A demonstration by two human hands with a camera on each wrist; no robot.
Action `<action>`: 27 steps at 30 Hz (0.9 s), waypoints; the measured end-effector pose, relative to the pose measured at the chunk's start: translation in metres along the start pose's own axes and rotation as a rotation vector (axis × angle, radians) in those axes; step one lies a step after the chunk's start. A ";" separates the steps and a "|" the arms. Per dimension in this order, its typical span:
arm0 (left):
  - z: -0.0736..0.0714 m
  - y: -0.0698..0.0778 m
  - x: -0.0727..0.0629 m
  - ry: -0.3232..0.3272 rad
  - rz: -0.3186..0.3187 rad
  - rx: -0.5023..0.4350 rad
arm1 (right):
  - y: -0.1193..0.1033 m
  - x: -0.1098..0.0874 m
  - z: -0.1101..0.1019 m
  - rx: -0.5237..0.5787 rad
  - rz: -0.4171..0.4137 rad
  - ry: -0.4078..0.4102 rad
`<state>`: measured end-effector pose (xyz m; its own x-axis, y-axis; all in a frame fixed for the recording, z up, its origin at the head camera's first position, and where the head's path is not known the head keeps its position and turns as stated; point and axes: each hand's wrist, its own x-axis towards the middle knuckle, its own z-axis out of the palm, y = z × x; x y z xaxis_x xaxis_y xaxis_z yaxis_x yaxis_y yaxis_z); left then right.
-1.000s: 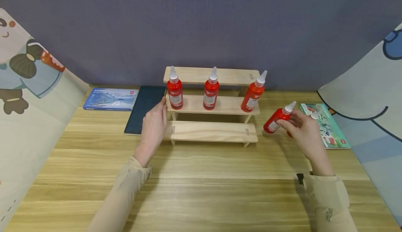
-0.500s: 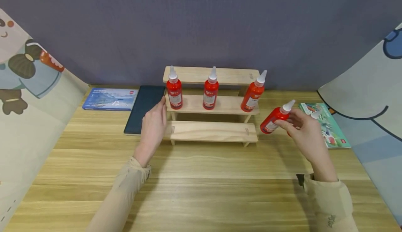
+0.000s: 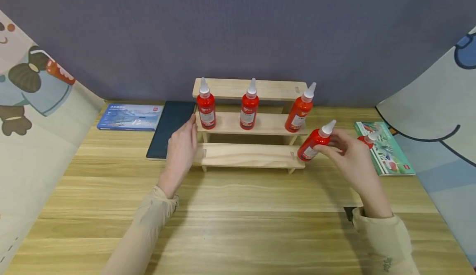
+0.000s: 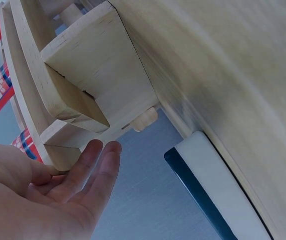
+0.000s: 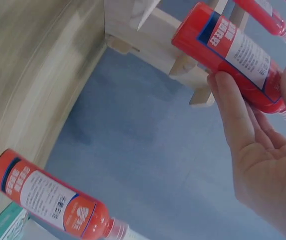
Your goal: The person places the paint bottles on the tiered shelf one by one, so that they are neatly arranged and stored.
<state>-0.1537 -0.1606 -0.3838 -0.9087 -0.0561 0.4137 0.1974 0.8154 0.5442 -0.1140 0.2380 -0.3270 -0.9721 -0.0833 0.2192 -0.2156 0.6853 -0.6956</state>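
My right hand point(image 3: 349, 159) grips a red squeeze bottle point(image 3: 311, 146) with a white pointed nozzle, thumb on the near side. The bottle tilts, its base over the right end of the wooden tiered shelf's lowest step point(image 3: 249, 156); contact cannot be told. Close up, its printed label shows in the right wrist view, with the fingers point(image 5: 232, 105) beneath it. At the shelf's left end, my left hand point(image 3: 181, 146) touches the middle step point(image 4: 65, 157) with mostly straight fingers. Three similar bottles stand along that step: left point(image 3: 206, 110), middle point(image 3: 248, 110) and right point(image 3: 298, 113).
Another red bottle point(image 5: 53, 195) stands beyond my right hand, beside a green illustrated book point(image 3: 390, 151). Left of the shelf lie a dark flat book point(image 3: 169, 122) and a blue box point(image 3: 130, 117) with a landscape picture. A grey wall point(image 3: 238, 27) rises behind the shelf.
My right hand has carried its bottle leftward from beside the shelf to the lowest step's right end. The bottle behind that hand shows more now. My left hand has stayed put.
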 end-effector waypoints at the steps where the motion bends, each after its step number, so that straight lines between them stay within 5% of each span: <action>1: 0.000 0.000 0.000 0.000 0.000 0.001 | -0.001 0.000 0.001 0.003 -0.002 -0.003; 15: 0.000 -0.001 0.000 -0.006 -0.003 -0.011 | -0.001 0.007 0.025 0.024 -0.066 -0.036; 27: 0.000 0.000 0.000 -0.012 -0.009 -0.014 | -0.005 0.010 0.027 0.049 -0.033 -0.076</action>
<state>-0.1534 -0.1610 -0.3839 -0.9148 -0.0566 0.3999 0.1942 0.8066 0.5582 -0.1249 0.2143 -0.3402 -0.9681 -0.1616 0.1916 -0.2505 0.6449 -0.7220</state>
